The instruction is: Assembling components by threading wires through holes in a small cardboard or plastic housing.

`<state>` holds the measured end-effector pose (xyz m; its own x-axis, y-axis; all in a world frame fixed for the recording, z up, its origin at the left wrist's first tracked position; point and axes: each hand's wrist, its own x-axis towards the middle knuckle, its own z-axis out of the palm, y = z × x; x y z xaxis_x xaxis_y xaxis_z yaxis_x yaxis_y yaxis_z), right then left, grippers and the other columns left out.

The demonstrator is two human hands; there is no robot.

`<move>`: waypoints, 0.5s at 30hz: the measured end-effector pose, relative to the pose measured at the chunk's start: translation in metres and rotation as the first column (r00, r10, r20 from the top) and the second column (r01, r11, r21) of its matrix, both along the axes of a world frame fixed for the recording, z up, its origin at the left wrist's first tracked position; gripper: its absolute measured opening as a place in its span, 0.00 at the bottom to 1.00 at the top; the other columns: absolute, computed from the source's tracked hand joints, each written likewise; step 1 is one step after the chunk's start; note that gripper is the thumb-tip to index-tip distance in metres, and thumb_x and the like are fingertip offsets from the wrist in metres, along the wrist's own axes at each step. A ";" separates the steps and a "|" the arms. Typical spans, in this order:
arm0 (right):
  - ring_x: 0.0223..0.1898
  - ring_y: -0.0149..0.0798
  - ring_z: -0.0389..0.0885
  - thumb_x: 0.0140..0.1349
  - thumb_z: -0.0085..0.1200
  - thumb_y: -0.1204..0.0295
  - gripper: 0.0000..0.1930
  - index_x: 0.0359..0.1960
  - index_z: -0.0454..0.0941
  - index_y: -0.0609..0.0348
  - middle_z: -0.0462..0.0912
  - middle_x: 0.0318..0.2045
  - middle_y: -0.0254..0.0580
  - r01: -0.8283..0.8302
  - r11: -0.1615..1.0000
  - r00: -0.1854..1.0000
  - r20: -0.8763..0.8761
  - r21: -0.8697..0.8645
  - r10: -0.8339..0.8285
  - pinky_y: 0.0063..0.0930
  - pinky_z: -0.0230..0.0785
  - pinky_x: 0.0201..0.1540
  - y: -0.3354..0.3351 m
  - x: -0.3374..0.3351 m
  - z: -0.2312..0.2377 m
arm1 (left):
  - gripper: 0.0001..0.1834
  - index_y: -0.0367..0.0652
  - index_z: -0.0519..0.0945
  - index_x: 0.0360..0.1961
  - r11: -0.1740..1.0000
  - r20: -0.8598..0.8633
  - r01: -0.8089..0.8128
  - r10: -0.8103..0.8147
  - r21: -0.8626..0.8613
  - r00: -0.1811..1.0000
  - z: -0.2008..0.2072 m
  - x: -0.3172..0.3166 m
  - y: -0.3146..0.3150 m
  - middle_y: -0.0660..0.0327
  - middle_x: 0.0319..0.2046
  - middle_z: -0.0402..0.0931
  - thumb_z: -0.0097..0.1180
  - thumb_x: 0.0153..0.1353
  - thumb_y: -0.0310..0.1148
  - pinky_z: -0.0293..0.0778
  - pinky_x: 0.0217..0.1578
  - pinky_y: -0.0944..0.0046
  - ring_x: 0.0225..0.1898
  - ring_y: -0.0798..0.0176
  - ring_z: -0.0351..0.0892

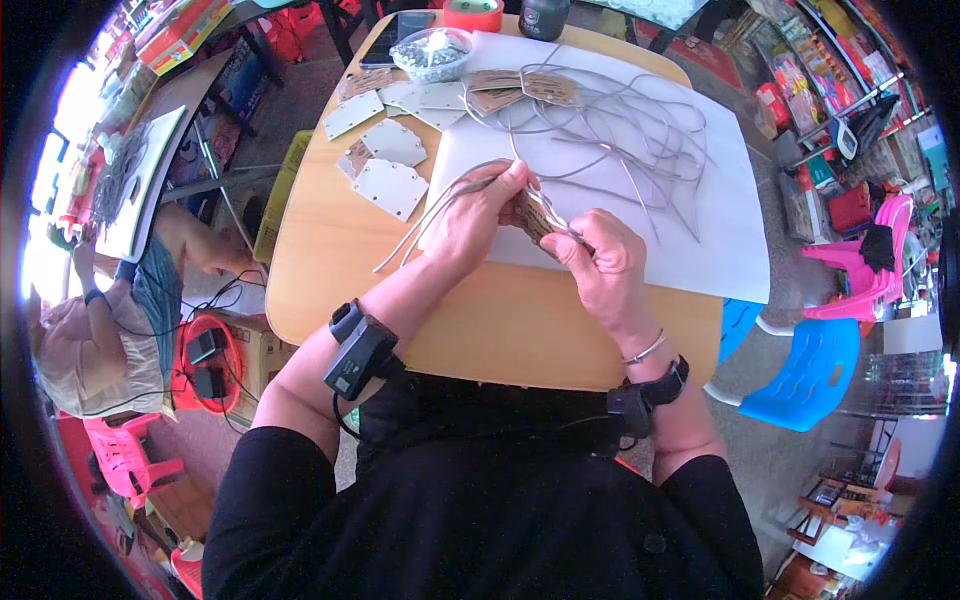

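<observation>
A small brown printed card [538,218] with grey cord along its edge is held between my two hands above the near part of the white sheet. My left hand [468,228] is closed on the card's left end and on several strands of grey cord [412,238], whose loose ends hang toward the table. At the card's right end, my right hand [610,262] pinches the edge and the cord with thumb and fingers. The fingers hide much of the card. Beyond my hands, long loops of grey cord [640,150] spread over the white sheet [735,240].
White cards with holes [392,188] lie on the wooden table [315,260] at left. Further back are brown cards [548,88], a clear tub of small pieces [432,55], a red tape roll [473,14] and a dark jar [543,18]. A blue chair [805,375] stands right; another person [110,340] sits left.
</observation>
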<state>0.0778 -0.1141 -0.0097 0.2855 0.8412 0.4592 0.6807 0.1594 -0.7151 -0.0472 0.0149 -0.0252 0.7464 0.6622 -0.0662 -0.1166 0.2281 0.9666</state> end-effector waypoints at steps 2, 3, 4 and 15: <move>0.19 0.41 0.67 0.53 0.61 0.72 0.11 0.21 0.70 0.59 0.68 0.16 0.40 -0.036 0.996 0.994 0.104 0.076 0.028 0.33 0.58 0.23 0.002 -0.001 0.000 | 0.17 0.36 0.74 0.39 0.998 -0.042 -0.004 0.001 -0.065 0.999 -0.005 0.001 0.002 0.53 0.35 0.79 0.43 0.69 0.41 0.75 0.42 0.61 0.39 0.61 0.79; 0.19 0.41 0.67 0.53 0.61 0.72 0.11 0.21 0.70 0.59 0.68 0.16 0.40 -0.034 0.996 0.994 0.105 0.080 0.025 0.33 0.58 0.23 0.002 0.000 0.000 | 0.17 0.36 0.73 0.38 0.996 -0.034 -0.032 0.029 -0.087 0.999 -0.008 0.003 0.002 0.53 0.35 0.78 0.44 0.68 0.41 0.75 0.43 0.61 0.39 0.61 0.79; 0.19 0.41 0.67 0.53 0.61 0.72 0.11 0.21 0.70 0.59 0.68 0.16 0.39 -0.017 0.997 0.995 0.101 0.077 0.009 0.33 0.59 0.23 0.001 0.000 -0.001 | 0.16 0.37 0.73 0.37 0.992 -0.026 -0.058 0.056 -0.109 0.998 -0.009 0.003 0.003 0.52 0.35 0.78 0.44 0.68 0.41 0.75 0.43 0.60 0.39 0.60 0.79; 0.22 0.41 0.71 0.53 0.61 0.70 0.11 0.31 0.72 0.60 0.72 0.21 0.39 0.041 0.986 0.978 0.196 0.164 -0.073 0.32 0.63 0.25 0.001 0.012 -0.007 | 0.17 0.34 0.74 0.45 0.983 0.278 0.162 -0.132 -0.087 0.951 -0.006 0.006 0.001 0.51 0.42 0.76 0.47 0.66 0.39 0.69 0.52 0.57 0.45 0.58 0.76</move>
